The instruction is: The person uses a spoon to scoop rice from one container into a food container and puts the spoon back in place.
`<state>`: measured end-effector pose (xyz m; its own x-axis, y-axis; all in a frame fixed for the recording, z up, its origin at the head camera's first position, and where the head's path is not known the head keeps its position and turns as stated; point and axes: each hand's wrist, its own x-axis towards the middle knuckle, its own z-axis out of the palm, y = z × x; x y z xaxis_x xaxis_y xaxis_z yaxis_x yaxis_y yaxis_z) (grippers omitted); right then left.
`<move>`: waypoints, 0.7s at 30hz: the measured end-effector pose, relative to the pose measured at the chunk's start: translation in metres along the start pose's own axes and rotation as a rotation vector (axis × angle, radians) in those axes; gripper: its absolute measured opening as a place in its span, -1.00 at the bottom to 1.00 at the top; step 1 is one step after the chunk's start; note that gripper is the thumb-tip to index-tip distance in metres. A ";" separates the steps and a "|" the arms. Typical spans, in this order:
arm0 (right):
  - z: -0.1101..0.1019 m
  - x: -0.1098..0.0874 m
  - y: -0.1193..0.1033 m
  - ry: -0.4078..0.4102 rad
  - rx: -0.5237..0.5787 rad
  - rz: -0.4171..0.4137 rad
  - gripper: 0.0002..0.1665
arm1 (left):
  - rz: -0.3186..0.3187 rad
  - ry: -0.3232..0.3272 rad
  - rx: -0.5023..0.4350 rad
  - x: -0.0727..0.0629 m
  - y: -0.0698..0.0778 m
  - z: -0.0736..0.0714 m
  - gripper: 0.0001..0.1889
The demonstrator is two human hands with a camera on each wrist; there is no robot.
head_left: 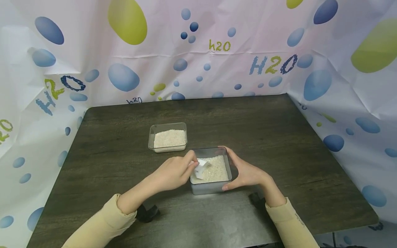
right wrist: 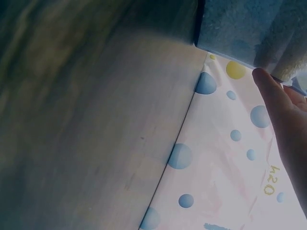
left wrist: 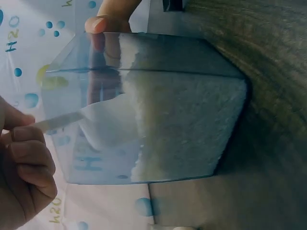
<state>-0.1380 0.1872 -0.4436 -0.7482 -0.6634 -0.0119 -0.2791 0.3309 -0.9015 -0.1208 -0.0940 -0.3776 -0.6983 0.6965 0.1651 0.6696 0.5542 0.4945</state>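
With the deep container [head_left: 208, 188] as datum, our left grip [head_left: 174, 172], nearer the scoop, stands at its left rim and pinches the white scoop [head_left: 201, 168], long axis sloping down inside toward the rice [head_left: 218, 168]. Our right grip [head_left: 248, 172] clasps its right side.

Soft glare on near tabletop [head_left: 214, 220]

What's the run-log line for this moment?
left hand: pinches white scoop by handle | scoop: inside tinted box of white grains | right hand: grips box side | shallow tray: beyond box, leftward
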 end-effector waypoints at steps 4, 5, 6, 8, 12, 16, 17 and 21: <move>0.000 0.000 -0.001 0.002 -0.001 -0.001 0.44 | -0.096 0.005 -0.116 -0.003 -0.003 0.004 -0.92; 0.000 0.000 -0.001 0.001 -0.002 -0.002 0.44 | -0.123 0.010 -0.146 -0.004 -0.004 0.005 -0.91; 0.000 0.000 -0.001 -0.001 0.000 -0.002 0.44 | -0.150 0.016 -0.176 -0.004 -0.004 0.005 -0.91; 0.000 0.000 -0.002 -0.003 0.004 -0.001 0.44 | -0.197 0.029 -0.233 -0.005 -0.005 0.007 -0.89; 0.000 0.000 -0.001 -0.005 0.006 0.001 0.44 | -0.248 0.051 -0.331 -0.006 -0.005 0.010 -0.86; 0.000 0.000 -0.001 -0.005 0.003 0.003 0.44 | -0.292 0.056 -0.440 -0.005 -0.004 0.013 -0.83; 0.000 0.000 -0.001 -0.006 0.002 0.001 0.44 | -0.305 0.057 -0.472 -0.005 -0.004 0.013 -0.82; 0.001 0.000 -0.001 -0.010 0.000 -0.004 0.44 | -0.373 0.083 -0.616 -0.006 -0.004 0.015 -0.81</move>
<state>-0.1371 0.1867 -0.4428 -0.7409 -0.6715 -0.0126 -0.2818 0.3279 -0.9017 -0.1148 -0.0934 -0.3935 -0.8858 0.4605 -0.0567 0.1356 0.3739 0.9175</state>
